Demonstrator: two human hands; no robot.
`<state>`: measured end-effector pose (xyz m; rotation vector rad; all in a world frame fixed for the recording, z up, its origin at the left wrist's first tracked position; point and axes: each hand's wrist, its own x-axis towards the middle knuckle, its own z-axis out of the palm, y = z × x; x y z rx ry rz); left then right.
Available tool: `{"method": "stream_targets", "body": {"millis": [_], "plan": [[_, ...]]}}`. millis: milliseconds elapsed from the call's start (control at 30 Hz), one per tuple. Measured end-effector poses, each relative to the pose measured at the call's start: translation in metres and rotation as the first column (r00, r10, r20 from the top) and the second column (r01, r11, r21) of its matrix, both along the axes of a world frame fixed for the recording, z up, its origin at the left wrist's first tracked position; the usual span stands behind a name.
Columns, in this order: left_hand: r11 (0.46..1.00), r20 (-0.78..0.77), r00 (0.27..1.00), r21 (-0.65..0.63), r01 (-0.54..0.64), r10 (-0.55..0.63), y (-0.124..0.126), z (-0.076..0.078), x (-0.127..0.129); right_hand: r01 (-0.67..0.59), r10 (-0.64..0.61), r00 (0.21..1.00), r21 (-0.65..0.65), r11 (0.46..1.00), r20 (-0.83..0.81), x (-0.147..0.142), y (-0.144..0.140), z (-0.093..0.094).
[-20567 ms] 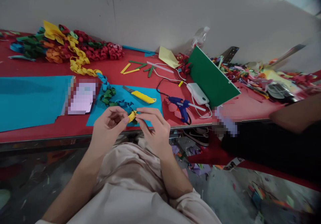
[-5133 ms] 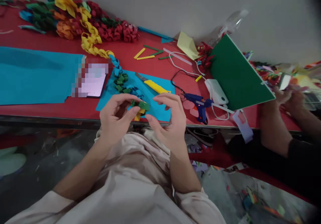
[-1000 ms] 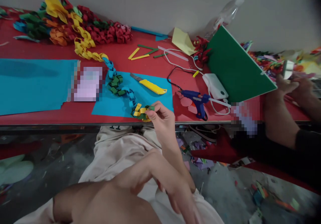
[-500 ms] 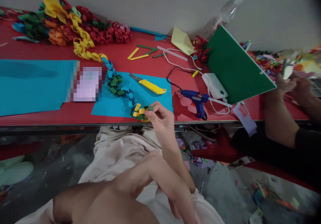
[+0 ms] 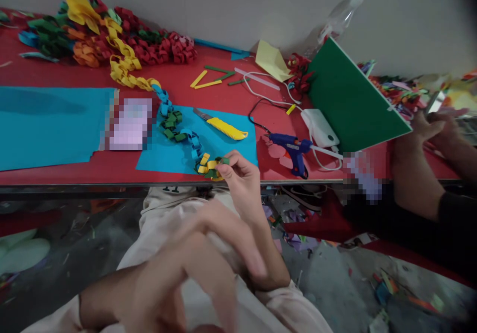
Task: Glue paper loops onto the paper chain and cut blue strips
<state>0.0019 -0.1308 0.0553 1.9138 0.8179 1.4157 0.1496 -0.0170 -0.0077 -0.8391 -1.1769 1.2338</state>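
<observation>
The right hand pinches the near end of a paper chain at the front edge of the red table, thumb and fingertips closed on the last green-and-yellow links. The left hand hangs close to the camera above the lap, blurred, fingers loosely spread and holding nothing that can be made out. From the pinched end the chain runs back across a blue sheet, through blue and green links, then yellow, into a heap of finished chains at the far left corner. So a long stretch looks already joined, and the work seems to be at its growing end. Loose strips lie unused toward the far edge. A yellow cutter and a blue glue gun rest just beyond the right hand. Another person's hands are busy at the right end.
</observation>
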Motion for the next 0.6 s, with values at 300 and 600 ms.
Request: {"method": "stream_targets", "body": {"millis": [300,600], "plan": [[0.883,-0.431,0.799,0.399,-0.247,0.419,0.092,-0.039,-0.029,-0.002,-0.027,0.982,0.151,0.989,0.189,0.005,-0.004,0.013],[0.834,-0.335,0.809,0.456,-0.310,0.483,0.104,-0.040,-0.028,-0.130,0.103,0.968,0.109,0.985,0.227,-0.004,0.010,0.036]]}}
